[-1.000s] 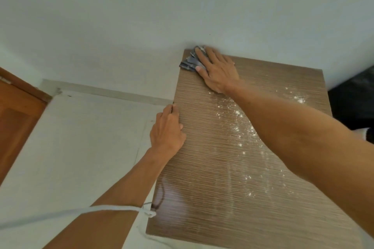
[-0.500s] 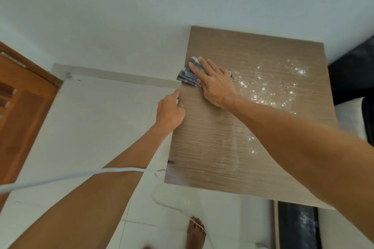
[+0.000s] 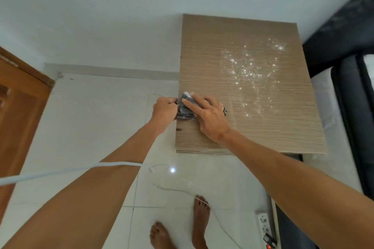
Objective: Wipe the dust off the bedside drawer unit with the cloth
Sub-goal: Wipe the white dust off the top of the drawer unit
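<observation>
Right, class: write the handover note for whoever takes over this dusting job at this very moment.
Right hand: pressed flat on the cloth, at the left edge of the unit top, near the front.
Left hand: closed at that same edge, against the cloth; whether it grips the cloth or cups for dust cannot be told.
Done: the left strip of the top looks clean.
Left: the white dust scattered over the middle and back right of the top. Wipe it toward the edge, then check the front.
</observation>
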Demonstrator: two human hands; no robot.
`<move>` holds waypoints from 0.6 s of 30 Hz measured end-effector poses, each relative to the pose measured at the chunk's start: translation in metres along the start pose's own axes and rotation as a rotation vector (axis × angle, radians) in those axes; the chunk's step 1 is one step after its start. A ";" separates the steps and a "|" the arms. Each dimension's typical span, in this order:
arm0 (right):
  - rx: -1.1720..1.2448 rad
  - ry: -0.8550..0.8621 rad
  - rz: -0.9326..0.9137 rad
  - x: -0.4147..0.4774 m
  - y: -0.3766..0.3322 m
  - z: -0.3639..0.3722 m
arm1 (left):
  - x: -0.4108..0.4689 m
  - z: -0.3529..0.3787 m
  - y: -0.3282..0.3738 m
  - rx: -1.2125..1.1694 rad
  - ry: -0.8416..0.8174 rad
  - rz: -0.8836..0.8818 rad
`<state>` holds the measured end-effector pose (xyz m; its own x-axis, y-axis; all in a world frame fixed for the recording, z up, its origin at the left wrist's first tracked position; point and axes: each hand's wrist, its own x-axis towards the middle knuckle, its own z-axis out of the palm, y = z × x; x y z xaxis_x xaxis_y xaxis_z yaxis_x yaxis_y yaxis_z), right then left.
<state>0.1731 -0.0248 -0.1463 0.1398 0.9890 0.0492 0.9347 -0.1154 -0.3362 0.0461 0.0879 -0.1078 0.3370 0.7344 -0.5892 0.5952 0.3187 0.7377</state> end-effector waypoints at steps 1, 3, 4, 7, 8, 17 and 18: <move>0.004 -0.001 -0.003 -0.011 -0.005 0.002 | -0.003 -0.001 0.000 -0.004 -0.009 -0.006; 0.016 -0.013 -0.015 -0.030 -0.014 0.003 | -0.004 -0.002 -0.002 -0.002 -0.028 -0.011; 0.023 -0.021 -0.021 -0.040 -0.017 0.003 | 0.000 -0.001 -0.007 0.016 -0.040 -0.011; 0.029 -0.050 -0.055 -0.063 -0.029 0.000 | -0.018 -0.003 0.004 0.097 -0.051 0.005; 0.035 -0.067 -0.073 -0.068 -0.031 -0.002 | -0.027 -0.003 0.009 0.118 -0.053 0.016; 0.011 -0.180 -0.335 -0.065 -0.006 -0.056 | -0.042 0.008 0.034 0.452 -0.019 0.277; 0.029 -0.164 -0.296 -0.058 0.004 -0.063 | -0.039 0.011 0.037 0.507 -0.021 0.311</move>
<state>0.1898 -0.0883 -0.0912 -0.1928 0.9812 -0.0021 0.9167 0.1794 -0.3570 0.0628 0.0646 -0.0610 0.5626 0.7337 -0.3810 0.7386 -0.2391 0.6303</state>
